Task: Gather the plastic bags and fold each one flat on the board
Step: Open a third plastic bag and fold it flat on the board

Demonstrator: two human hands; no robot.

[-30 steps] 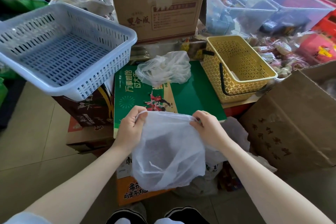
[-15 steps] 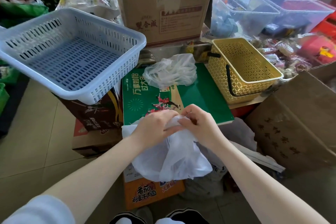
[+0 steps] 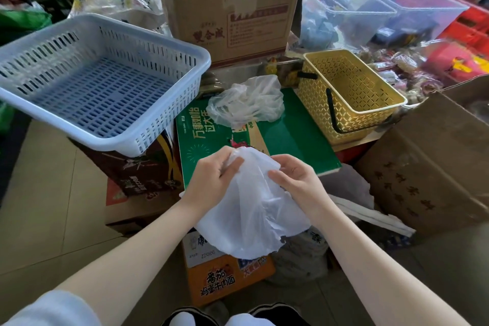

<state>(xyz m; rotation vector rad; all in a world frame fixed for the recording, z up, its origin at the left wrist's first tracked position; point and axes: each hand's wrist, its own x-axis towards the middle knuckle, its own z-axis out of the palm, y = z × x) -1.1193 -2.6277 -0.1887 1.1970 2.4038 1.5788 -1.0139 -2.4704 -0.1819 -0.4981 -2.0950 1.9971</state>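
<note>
A thin white plastic bag [image 3: 248, 214] hangs in front of me over the near edge of the green board [image 3: 296, 140]. My left hand [image 3: 214, 174] grips its top left, fingers curled into the film. My right hand [image 3: 293, 177] pinches the top right, thumb across the fold. The two hands sit close together, a little apart. A second, crumpled clear plastic bag [image 3: 246, 102] lies loose at the far end of the green board, untouched.
A pale blue slotted basket [image 3: 100, 82] sits left on a brown box. A yellow basket [image 3: 349, 95] with a black handle stands right of the board. Cardboard boxes [image 3: 230, 10] stand behind and at the right [image 3: 428, 167]; an orange carton [image 3: 227, 278] stands below the board.
My hands, first spread apart holding the bag open and wide, have come together at its top. The bag is now gathered narrower and bunched between them.
</note>
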